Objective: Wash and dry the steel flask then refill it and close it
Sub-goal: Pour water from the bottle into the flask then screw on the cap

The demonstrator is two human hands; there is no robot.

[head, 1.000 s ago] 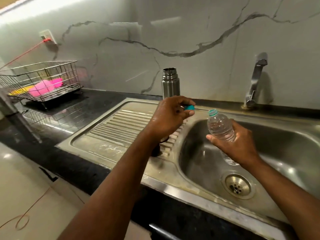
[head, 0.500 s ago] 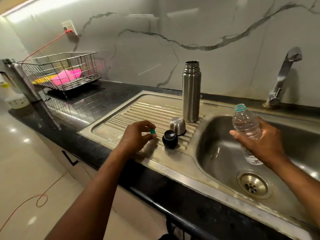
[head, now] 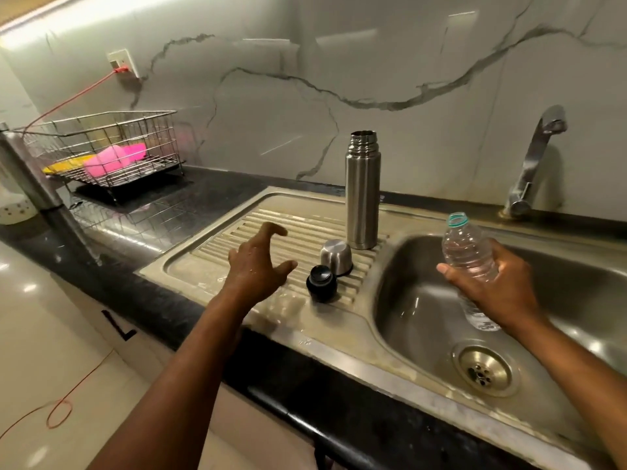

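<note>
The steel flask point(head: 362, 195) stands upright and uncapped at the back of the ribbed drainboard point(head: 237, 239). In front of it lie its steel cup lid point(head: 336, 257) and its black stopper point(head: 321, 283). My left hand point(head: 259, 266) hovers over the drainboard left of the stopper, fingers spread, holding nothing. My right hand point(head: 495, 286) grips a clear plastic water bottle point(head: 470, 257), uncapped with a teal neck ring, above the sink basin point(head: 424, 300). The bottle's teal cap is not visible.
A tap point(head: 532, 167) rises at the back right of the sink, with the drain point(head: 485, 369) below. A wire dish rack point(head: 108, 150) with pink and yellow items sits at the far left on the black counter point(head: 210, 195). A red cord hangs from a wall socket point(head: 122, 64).
My left hand carried the teal cap down to the drainboard and has now opened with nothing in it. The view shifted left. My right hand keeps holding the bottle.
</note>
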